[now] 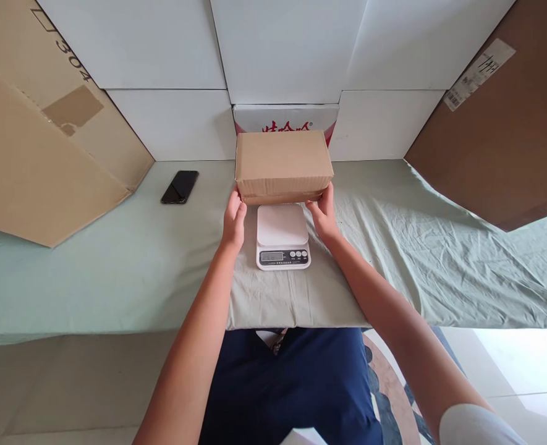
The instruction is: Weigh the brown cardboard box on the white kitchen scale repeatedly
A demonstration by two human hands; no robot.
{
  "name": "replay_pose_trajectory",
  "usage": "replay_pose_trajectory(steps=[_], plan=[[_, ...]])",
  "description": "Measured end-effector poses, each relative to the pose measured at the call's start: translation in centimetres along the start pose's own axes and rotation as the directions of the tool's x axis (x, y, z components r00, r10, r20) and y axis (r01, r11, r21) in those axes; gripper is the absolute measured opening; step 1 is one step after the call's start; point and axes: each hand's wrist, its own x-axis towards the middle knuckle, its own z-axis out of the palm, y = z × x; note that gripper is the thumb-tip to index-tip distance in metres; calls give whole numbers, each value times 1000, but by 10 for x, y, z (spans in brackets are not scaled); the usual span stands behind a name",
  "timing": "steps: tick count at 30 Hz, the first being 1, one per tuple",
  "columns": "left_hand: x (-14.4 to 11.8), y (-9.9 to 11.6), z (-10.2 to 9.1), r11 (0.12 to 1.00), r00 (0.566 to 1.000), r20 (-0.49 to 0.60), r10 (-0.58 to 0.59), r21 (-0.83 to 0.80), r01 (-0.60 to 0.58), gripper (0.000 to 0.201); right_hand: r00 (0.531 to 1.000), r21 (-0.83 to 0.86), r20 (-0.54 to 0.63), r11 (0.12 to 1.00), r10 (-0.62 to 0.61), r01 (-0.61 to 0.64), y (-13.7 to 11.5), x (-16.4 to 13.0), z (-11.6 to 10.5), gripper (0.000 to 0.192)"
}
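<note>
A closed brown cardboard box is held between my two hands, just behind a white kitchen scale. My left hand grips the box's lower left corner, its thumb near the front edge. At the lower right corner, my right hand grips it the same way. The fingers under and behind the box are hidden. On the scale, the flat plate carries nothing, and a small display with several buttons faces me. I cannot tell whether the box touches the cloth or is lifted.
A black smartphone lies left on the green cloth. Large cardboard panels stand at the left and right. White panels form the back, with a white-and-red printed carton behind the held box.
</note>
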Motion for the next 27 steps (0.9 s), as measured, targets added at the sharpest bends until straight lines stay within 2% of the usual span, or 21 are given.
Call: replay_pose_trajectory(steps=[5,10,13,19,27], plan=[[-33,18,0,999,999,-38,23,-25,-24,77,999,-53,-49,998,13,-16,-18,-23,-5,71],[-81,32,-5,997,998,-28,-59,-51,58,77,993,-33,-102,998,53,-57,-34,-55,-14,68],[-99,34,-8,995,997,-29,-65,-77,62,74,991,-16,-112,997,79,-81,-38,-69,-15,66],[-107,33,-10,990,992,-45,-121,-73,117,75,995,-3,-55,997,83,-83,-41,-77,-10,72],[-101,34,-8,991,992,-8,-123,-48,123,78,991,-17,-96,995,97,-99,-35,-77,-9,68]])
